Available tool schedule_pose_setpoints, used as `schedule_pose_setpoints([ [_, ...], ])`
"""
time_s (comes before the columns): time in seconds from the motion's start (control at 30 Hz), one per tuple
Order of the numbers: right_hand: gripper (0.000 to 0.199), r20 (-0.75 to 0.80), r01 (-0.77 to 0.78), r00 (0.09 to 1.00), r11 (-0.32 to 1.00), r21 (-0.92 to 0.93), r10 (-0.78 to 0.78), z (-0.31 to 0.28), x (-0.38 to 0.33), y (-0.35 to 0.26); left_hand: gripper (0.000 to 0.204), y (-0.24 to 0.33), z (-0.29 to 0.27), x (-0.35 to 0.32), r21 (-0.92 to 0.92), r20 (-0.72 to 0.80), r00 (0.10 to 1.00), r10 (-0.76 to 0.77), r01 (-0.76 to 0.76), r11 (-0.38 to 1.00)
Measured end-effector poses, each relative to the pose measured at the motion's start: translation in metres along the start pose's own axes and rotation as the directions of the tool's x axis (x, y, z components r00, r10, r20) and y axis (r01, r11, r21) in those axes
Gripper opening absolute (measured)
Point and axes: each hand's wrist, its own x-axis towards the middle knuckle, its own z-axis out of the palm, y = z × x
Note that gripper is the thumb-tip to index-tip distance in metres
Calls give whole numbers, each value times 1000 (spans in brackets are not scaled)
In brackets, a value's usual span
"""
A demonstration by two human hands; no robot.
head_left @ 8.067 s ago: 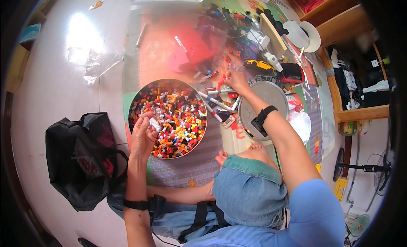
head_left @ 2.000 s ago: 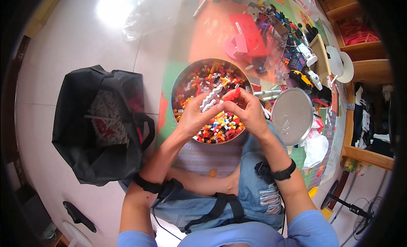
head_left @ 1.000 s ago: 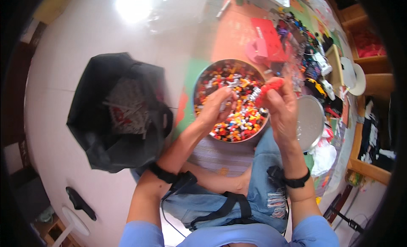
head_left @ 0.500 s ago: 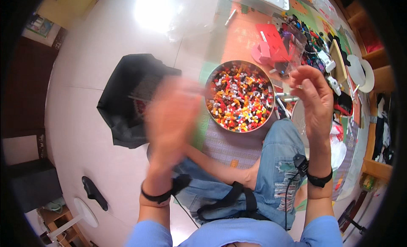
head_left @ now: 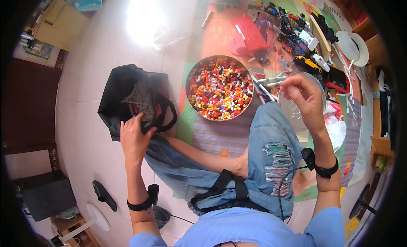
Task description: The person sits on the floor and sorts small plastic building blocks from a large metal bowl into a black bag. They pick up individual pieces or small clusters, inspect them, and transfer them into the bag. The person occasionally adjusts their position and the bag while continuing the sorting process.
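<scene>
1. At 9 o'clock, the left hand [head_left: 133, 138] is over the near edge of the black bag [head_left: 112, 100]. Its fingers and thumb are apart, and I see nothing between them. If they touch the bag, I cannot tell.
2. Inside the bag, between 9 and 10 o'clock, lie white strips [head_left: 135, 96] and some red pieces. The bag looks soft, so I think it is better to spread its mouth wide and work low over it. The loose handle [head_left: 174, 115] could catch the fingers; they should keep clear.
3. Between 2 and 3 o'clock, the right hand [head_left: 307, 96] is in front of the grey lid [head_left: 293, 115], its fingers loosely bent; no piece shows there.
4. At 1 o'clock, the round tub [head_left: 219, 119] of small blocks [head_left: 220, 90] is on the mat [head_left: 212, 138]. The right knee [head_left: 271, 119] is just beside it, and a bump could spill blocks, so a calm leg is wise.
5. Farther, pens [head_left: 273, 80] and a yellow car [head_left: 307, 64] lie at 2 o'clock, a red box [head_left: 250, 32] at 1.
</scene>
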Motion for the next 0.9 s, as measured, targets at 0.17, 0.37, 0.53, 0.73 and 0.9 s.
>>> schedule_pose_setpoints([
  [0.17,13,64,-68,996,996,57,64,3,-7,15,13,-34,-31,6,67,-34,975,-217,219,973],
  [0.37,15,285,-44,953,981,-190,98,36,18,44,18,84,-29,36,-534,6,962,272,-227,814],
  [0.53,15,567,237,823,909,-343,0,67,40,89,17,143,61,83,-830,166,867,470,-135,542],
  [0.73,17,637,327,770,847,-418,17,107,59,137,23,116,107,124,-894,341,911,231,391,-221],
  [0.9,17,657,489,751,721,-492,-61,154,81,174,21,76,145,115,-745,491,854,172,514,-425],
])
